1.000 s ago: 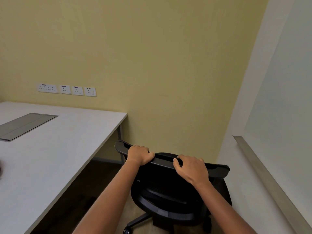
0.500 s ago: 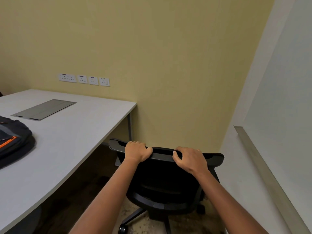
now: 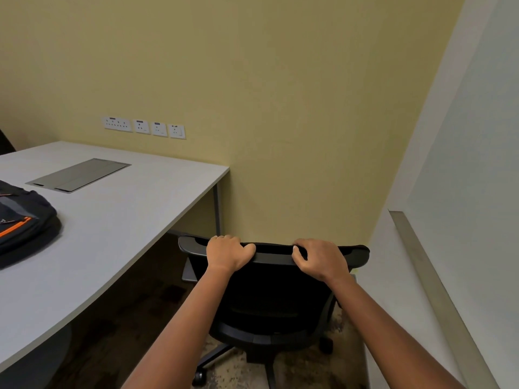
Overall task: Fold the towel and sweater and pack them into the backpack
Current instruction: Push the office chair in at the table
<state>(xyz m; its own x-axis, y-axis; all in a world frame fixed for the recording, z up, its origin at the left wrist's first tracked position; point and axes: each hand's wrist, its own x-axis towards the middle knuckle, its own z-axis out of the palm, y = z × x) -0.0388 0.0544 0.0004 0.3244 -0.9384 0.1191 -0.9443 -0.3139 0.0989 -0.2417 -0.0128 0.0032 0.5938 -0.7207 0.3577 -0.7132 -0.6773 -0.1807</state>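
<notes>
A dark backpack (image 3: 25,220) with an orange zip stripe lies on the white table (image 3: 112,226) at the far left, partly cut off by the frame edge. No towel or sweater is in view. My left hand (image 3: 227,252) grips the top rail of a black office chair (image 3: 269,299), fingers curled over it. My right hand (image 3: 320,258) grips the same rail further right. The chair stands between the table's right end and the right wall.
A grey cable hatch (image 3: 78,175) is set into the table top. Wall sockets (image 3: 143,127) sit on the yellow wall behind. A white wall with a metal ledge (image 3: 438,290) runs close on the right. Dark patterned floor lies under the chair.
The view has swung left, bringing more of the backpack and table into sight. Both hands keep their grip on the chair's top rail, and the chair has shifted slightly.
</notes>
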